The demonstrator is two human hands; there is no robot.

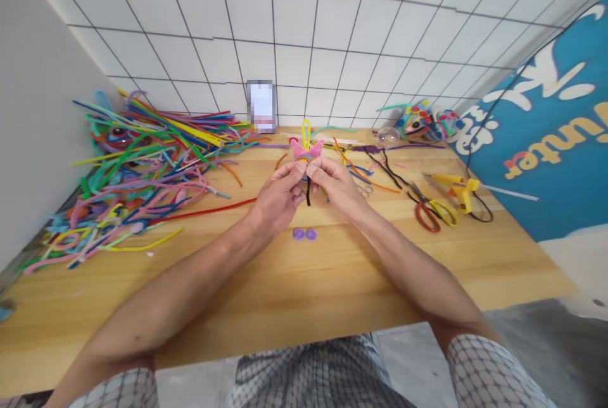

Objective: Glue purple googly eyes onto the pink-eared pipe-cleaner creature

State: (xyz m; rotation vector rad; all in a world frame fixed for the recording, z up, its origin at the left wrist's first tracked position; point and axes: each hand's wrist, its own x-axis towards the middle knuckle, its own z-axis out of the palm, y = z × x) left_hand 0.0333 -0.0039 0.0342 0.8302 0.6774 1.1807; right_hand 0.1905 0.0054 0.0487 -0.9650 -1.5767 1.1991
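Note:
Above the middle of the wooden table [332, 281], both hands meet on a small pipe-cleaner figure [306, 149] with pink wings and a yellow loop sticking up. My left hand [278, 196] pinches it from the left with fingers closed. My right hand [332, 181] grips it from the right, and a short black pipe cleaner [308, 192] hangs down between the fingers. Two small purple discs [304, 234] lie on the table just below the hands.
A large heap of coloured pipe cleaners [142, 167] fills the left side. Red-and-yellow scissors [434, 211] and a yellow glue gun [458, 189] lie at right. Loose pipe cleaners, a clear ball [387, 137] and colourful finished pieces [425, 121] sit at the back. A blue banner [546, 135] stands at right.

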